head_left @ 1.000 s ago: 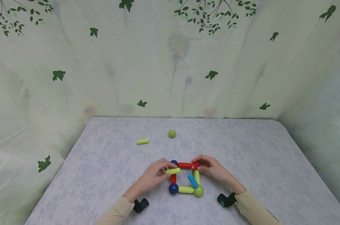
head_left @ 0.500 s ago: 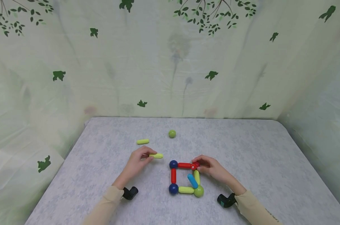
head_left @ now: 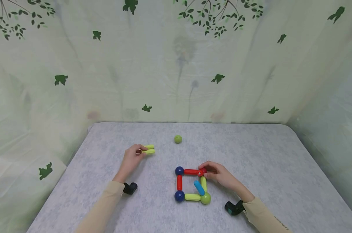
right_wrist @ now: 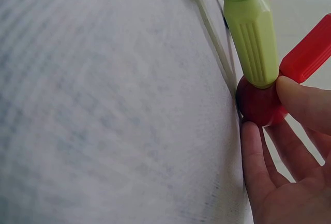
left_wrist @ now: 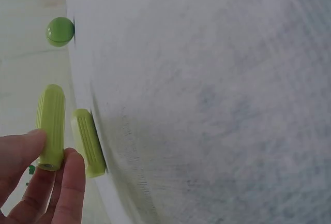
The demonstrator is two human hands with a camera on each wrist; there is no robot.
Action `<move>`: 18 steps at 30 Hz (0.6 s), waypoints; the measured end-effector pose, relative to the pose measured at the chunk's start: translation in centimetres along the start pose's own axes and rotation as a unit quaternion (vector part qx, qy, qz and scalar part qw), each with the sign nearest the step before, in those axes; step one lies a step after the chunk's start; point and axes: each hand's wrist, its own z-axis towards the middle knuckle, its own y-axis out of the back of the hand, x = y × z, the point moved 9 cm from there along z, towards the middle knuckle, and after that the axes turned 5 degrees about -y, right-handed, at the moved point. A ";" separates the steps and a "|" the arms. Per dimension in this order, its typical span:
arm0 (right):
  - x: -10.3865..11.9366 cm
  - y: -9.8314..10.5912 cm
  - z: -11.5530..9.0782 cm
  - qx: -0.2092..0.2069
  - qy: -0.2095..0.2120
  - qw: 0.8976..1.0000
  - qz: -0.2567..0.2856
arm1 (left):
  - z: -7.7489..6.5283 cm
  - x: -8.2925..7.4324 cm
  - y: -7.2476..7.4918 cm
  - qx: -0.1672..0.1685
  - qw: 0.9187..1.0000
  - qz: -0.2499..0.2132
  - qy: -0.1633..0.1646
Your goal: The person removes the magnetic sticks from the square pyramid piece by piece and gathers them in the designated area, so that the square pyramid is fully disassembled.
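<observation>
Nearby, lying rod (left_wrist: pixel 89 144), green ball (head_left: pixel 178 139), leafy backdrop (head_left: pixel 164 64)

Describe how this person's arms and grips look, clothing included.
The left sleeve and right sleeve are beige; the right bears small, unreadable dark markings. A black, bent camera sits at each cuff. The left grip and right grip are ungloved.

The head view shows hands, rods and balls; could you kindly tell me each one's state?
Left grip: pinching.
Held lime rod: pinched, unattached.
Loose lime rod: lying on the table.
Loose green ball: on the table.
Right grip: holding the red ball.
Square frame: joined at four corners.
Near blue ball, far blue ball: frame corners.
Light-blue rod: attached to the frame's green ball, other end free.
</observation>
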 end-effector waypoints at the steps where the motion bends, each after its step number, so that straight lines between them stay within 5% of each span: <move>1: 0.2 0.0 0.0 0.001 0.001 1.000 0.000 | 0.1 0.2 0.0 0.002 1.000 0.003 0.003; 11: -0.9 0.0 0.1 -0.002 0.000 1.000 -0.001 | 1.2 1.5 -0.8 0.024 0.998 0.047 0.047; 18: -1.1 0.2 0.3 -0.001 -0.001 1.000 0.006 | 1.9 1.8 -1.0 0.028 0.996 0.074 0.048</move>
